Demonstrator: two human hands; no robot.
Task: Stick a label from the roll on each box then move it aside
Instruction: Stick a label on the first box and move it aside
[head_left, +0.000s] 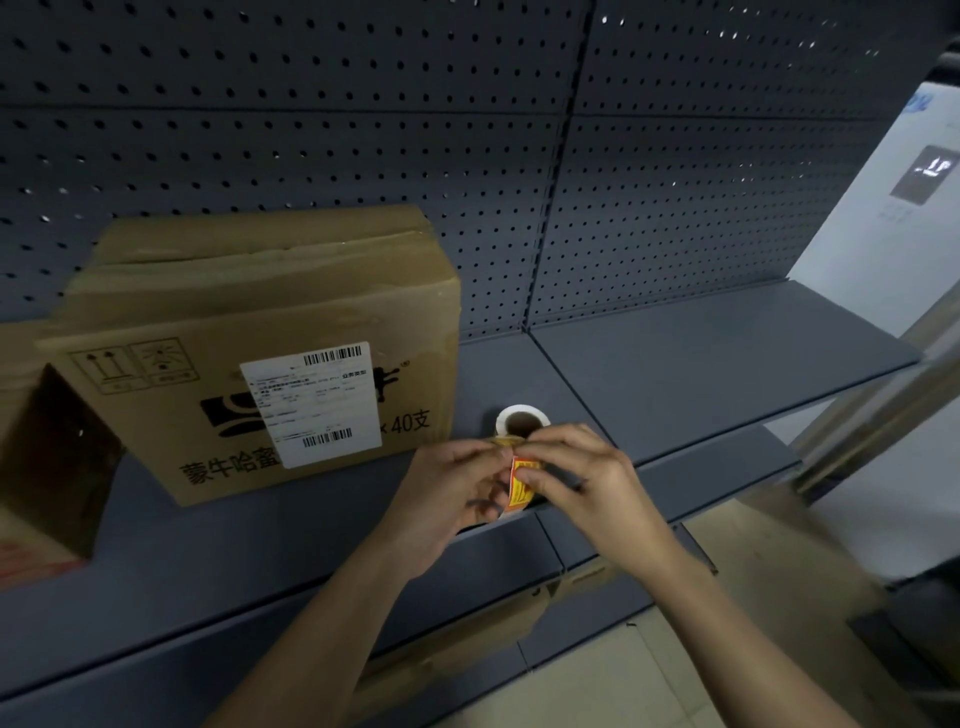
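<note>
A brown cardboard box (270, 332) with a white shipping label stands on the grey shelf (701, 364), left of centre. The white label roll (521, 422) is held upright just right of the box, over the shelf's front part. My left hand (449, 491) grips the roll from the left. My right hand (576, 473) pinches a red and yellow label (519, 486) at the roll's near side. The lower part of the roll is hidden by my fingers.
Another cardboard box (31, 457) stands at the far left edge, partly cut off. A grey pegboard wall (675, 182) backs the shelf. A white panel (893, 234) leans at the right. More cardboard (467, 644) shows on a lower shelf.
</note>
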